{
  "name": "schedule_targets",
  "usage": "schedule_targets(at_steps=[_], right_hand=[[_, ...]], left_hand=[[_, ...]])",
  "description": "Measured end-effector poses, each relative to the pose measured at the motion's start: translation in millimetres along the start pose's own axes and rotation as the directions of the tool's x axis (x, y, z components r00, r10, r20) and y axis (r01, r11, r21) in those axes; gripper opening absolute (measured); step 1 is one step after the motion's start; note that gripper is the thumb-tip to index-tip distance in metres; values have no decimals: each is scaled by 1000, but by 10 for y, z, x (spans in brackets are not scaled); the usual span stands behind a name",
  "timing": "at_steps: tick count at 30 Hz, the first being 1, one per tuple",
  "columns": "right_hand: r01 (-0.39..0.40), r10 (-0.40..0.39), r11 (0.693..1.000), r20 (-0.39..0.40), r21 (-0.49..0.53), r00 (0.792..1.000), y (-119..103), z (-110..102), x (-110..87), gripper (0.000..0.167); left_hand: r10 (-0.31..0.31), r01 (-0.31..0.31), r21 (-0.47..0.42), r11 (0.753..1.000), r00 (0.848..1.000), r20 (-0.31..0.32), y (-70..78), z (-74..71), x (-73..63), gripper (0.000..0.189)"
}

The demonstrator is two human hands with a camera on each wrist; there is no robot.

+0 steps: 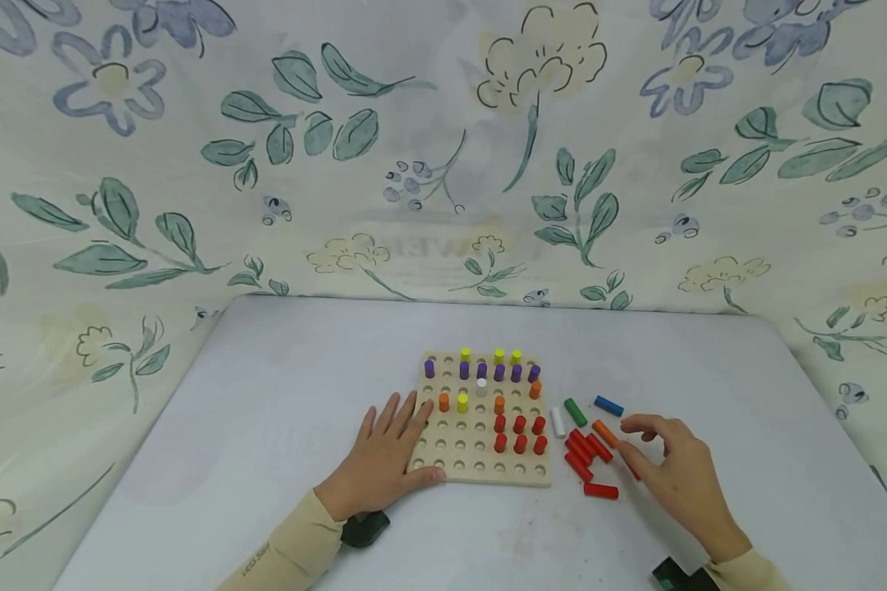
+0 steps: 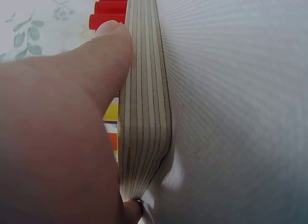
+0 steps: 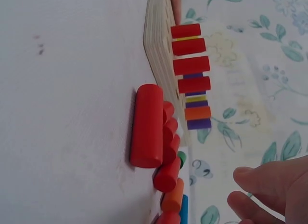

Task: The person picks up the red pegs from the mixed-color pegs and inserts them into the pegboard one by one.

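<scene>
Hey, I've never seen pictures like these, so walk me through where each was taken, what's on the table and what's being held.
There's no machine here, just a person's two bare hands. The wide picture looks forward and down from the head; the two close ones come from the left and right wrists. On the white table is a wooden pegboard with purple, yellow, orange, red and white pegs standing in it. Loose pegs lie to its right: red, orange, green, blue and white. The left hand rests on the board's near left corner. The right hand is beside the loose pegs; no peg shows between its thumb and index finger.
</scene>
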State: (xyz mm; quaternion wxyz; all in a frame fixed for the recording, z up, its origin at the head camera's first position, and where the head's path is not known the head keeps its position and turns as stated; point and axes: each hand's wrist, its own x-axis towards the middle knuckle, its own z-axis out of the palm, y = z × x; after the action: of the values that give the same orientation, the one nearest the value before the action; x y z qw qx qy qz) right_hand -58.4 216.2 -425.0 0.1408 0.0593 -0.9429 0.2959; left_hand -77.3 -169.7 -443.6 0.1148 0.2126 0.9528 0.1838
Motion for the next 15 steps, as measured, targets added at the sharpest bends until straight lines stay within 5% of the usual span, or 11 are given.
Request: schedule_targets(at_steps=[15], right_hand=[[-139, 146, 989, 154, -58, 977, 129, -62, -61, 32]], left_hand=[[1, -1, 4, 1000, 1000, 9, 11, -15, -5, 95]])
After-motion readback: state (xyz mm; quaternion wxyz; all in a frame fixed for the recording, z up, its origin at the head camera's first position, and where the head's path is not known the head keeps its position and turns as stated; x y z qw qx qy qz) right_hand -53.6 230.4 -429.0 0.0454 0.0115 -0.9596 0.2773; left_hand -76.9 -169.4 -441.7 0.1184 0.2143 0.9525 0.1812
